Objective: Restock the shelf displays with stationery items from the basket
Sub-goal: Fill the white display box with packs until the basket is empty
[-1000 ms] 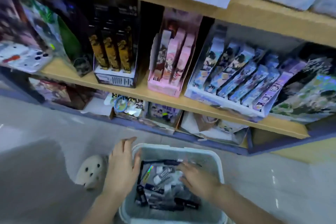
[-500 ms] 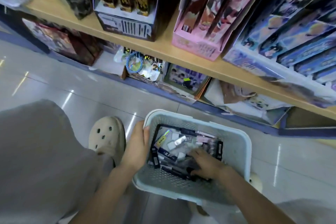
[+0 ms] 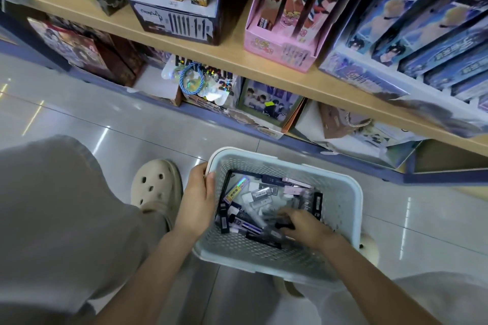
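Observation:
A pale blue perforated basket [image 3: 340, 208] sits low in front of me, holding several small stationery packs [image 3: 253, 200] in black, grey and pink. My left hand [image 3: 196, 206] grips the basket's left rim, thumb over the inside edge. My right hand [image 3: 303, 227] is down inside the basket among the packs, fingers curled round a dark item [image 3: 284, 225]; what exactly it pinches is blurred. Above, the wooden shelf [image 3: 232, 50] carries a black display box [image 3: 174, 21], a pink display box [image 3: 280, 45] and blue boxes [image 3: 396, 60].
My knee in grey trousers [image 3: 60, 214] fills the lower left, with a beige clog [image 3: 157, 187] beside the basket. The bottom shelf holds a blue cord ring [image 3: 191, 79], cards and paper bags. Glossy tiled floor [image 3: 105, 124] lies between me and the shelf.
The view has tilted down and closer to the basket. My right hand has shifted slightly within the basket among the packs; my left hand stays on the rim.

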`<control>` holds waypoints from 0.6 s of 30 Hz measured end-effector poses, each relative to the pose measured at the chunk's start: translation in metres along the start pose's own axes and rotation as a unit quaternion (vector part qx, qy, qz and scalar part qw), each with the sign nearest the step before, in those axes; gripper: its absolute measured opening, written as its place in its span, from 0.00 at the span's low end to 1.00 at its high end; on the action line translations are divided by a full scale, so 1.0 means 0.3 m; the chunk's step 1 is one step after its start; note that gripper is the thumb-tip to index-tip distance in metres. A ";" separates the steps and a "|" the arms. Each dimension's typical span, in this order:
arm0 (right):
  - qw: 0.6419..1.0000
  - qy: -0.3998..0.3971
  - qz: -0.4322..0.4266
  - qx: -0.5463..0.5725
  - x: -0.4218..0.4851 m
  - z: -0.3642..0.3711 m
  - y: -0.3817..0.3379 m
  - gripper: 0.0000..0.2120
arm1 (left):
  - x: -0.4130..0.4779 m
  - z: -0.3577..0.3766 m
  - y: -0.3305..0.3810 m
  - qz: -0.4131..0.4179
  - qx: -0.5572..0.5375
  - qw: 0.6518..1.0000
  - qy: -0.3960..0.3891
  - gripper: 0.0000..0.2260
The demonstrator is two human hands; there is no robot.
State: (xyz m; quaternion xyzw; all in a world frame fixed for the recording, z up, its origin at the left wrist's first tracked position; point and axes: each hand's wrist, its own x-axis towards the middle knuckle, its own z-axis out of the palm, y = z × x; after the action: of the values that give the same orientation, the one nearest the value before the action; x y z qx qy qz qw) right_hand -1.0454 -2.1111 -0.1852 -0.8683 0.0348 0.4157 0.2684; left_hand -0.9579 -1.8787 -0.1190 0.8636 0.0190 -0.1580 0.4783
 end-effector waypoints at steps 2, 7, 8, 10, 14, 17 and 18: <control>1.000 0.018 0.001 0.001 -0.012 0.005 -0.005 0.19 | -0.011 0.004 0.002 0.001 0.011 1.000 0.002 0.12; 0.991 0.120 -0.014 0.049 -0.026 -0.006 -0.048 0.15 | -0.046 -0.002 0.015 0.072 0.097 0.987 0.107 0.09; 0.987 0.139 -0.019 0.079 -0.024 -0.015 -0.064 0.14 | -0.058 0.001 0.025 0.081 0.084 0.988 0.099 0.08; 0.971 0.169 -0.038 0.163 -0.024 -0.036 -0.113 0.10 | -0.080 0.016 0.054 0.074 0.026 0.996 0.037 0.09; 0.903 0.170 -0.090 0.385 -0.066 -0.089 -0.261 0.04 | -0.085 0.065 0.105 -0.056 -0.096 0.988 -0.111 0.16; 0.853 0.187 -0.091 0.478 -0.084 -0.122 -0.362 0.06 | -0.073 0.088 0.097 -0.159 -0.231 0.937 -0.208 0.21; 0.848 0.202 -0.080 0.482 -0.082 -0.123 -0.386 0.07 | -0.068 0.094 0.092 -0.175 -0.259 0.924 -0.221 0.26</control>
State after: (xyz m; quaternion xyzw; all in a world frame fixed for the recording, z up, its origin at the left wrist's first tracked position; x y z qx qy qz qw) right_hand -1.0027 -2.0345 -0.0975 -0.6940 0.2145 0.1389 0.6730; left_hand -0.9794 -1.9146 -0.1044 0.6358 0.1038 -0.4151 0.6424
